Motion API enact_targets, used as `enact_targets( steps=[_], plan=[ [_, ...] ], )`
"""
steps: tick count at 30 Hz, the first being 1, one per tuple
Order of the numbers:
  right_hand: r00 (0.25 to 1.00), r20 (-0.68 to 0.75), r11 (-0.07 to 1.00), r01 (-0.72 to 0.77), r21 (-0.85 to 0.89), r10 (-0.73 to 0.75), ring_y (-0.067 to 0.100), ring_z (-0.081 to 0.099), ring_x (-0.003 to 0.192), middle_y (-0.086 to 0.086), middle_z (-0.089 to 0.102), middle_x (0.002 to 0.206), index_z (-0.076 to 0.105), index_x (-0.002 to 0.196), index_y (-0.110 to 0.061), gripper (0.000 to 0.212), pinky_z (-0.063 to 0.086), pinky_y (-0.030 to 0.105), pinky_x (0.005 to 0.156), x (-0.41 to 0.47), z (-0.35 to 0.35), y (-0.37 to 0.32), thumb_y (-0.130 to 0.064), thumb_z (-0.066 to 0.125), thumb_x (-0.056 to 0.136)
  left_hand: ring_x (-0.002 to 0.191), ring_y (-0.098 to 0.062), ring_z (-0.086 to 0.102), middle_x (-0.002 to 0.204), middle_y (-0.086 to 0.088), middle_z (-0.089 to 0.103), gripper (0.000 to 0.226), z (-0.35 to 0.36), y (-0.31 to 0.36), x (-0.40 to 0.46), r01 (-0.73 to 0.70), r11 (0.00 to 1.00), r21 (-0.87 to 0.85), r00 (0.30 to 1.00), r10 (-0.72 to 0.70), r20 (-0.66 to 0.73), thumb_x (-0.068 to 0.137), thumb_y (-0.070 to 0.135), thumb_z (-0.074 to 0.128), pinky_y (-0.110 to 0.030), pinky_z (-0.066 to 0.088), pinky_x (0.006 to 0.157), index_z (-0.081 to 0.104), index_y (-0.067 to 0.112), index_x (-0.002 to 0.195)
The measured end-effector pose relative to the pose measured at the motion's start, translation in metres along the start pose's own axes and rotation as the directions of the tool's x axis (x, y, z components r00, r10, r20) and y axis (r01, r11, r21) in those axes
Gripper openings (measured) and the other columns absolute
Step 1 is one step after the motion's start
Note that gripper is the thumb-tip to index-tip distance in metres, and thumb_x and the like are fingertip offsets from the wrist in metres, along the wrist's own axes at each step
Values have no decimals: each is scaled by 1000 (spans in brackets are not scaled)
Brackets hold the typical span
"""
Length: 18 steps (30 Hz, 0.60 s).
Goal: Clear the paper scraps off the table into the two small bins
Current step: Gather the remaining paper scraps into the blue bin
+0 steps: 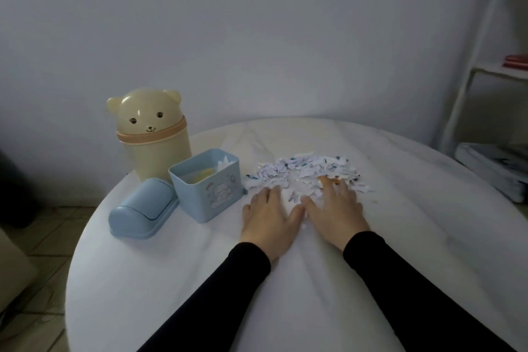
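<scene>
Surface (285, 308): bear bin (151, 134) rear left | open bin (207, 184) before it | lid (143, 208) left of open bin | scraps (303, 173) right of open bin | shelf (485, 71) far right.

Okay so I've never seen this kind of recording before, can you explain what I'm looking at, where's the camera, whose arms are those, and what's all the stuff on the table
There is no machine here. One wide-angle camera is worn on a person's head and looks forward and down, so the two black-sleeved arms are the wearer's own. The left hand and right hand lie flat, side by side, at the near edge of a pile of paper scraps, with the fingers reaching into it. Nothing is gripped.

All this sits on a round white table. To the left stands an open blue bin with a few scraps already inside, and its blue lid lies on the table beside it. Behind them is a cream bear-shaped bin with its lid on. At the far right is a white shelf.
</scene>
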State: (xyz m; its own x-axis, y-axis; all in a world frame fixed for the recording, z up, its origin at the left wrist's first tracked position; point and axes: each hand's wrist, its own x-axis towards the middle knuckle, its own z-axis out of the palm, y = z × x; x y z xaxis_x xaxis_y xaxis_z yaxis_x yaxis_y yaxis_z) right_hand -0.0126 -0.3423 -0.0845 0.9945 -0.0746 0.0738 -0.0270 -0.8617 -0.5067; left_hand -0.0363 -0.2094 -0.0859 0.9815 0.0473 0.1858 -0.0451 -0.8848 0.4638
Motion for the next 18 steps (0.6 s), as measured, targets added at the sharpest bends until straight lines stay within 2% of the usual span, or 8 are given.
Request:
enact_targets(
  steps=[3,6,9,12,15,16,18],
  plan=[
    [973,-159,983,178,41,-170,22,29,140,3,31,152,32,145,-20,58,28,43,111,10,-3,-1,-46,42,95,144,-15,18,155,-1,27,64,-1,4,11,-32,993,-117,997,23,-73,89,53,35,-37,12,115,34,20,144],
    [936,-323,990,141,-16,-139,22,32,137,1,36,148,43,139,-22,53,31,45,106,34,-12,13,-48,45,92,145,-18,10,157,-2,18,66,0,2,24,39,984,-174,984,-68,-166,90,55,36,-37,7,116,28,22,147],
    [965,-261,1000,-2,-2,1,27,19,141,5,26,152,35,143,-23,64,25,49,109,58,-14,27,-59,38,90,146,-23,4,159,-6,9,73,4,3,40,152,963,-221,976,-181,-118,91,59,38,-42,4,118,21,20,150],
    [986,-153,998,-62,29,66,32,12,143,10,16,156,22,149,-21,74,16,47,114,76,-12,34,-64,34,90,146,-25,8,158,-9,13,79,10,5,57,196,951,-237,969,-225,-100,89,62,39,-42,8,118,20,16,150],
    [999,-35,990,30,139,-25,25,17,144,8,18,157,23,149,-18,73,14,39,116,80,-8,31,-60,37,92,138,-22,31,149,-5,37,70,14,5,64,116,967,-227,989,-135,-68,89,61,41,-40,23,114,36,16,143],
    [996,-31,976,90,197,-85,21,21,144,5,24,156,29,147,-18,68,17,35,116,79,-7,29,-57,39,93,134,-20,38,145,-1,43,67,15,6,64,77,962,-262,995,-92,-45,89,60,43,-39,28,112,41,18,140],
    [978,-120,942,199,269,-173,15,37,135,0,41,146,46,138,-17,55,27,29,110,79,-8,26,-50,43,94,127,-13,45,138,6,51,59,12,7,63,17,920,-391,998,-36,-42,88,60,47,-33,36,107,50,23,134]
  ],
)
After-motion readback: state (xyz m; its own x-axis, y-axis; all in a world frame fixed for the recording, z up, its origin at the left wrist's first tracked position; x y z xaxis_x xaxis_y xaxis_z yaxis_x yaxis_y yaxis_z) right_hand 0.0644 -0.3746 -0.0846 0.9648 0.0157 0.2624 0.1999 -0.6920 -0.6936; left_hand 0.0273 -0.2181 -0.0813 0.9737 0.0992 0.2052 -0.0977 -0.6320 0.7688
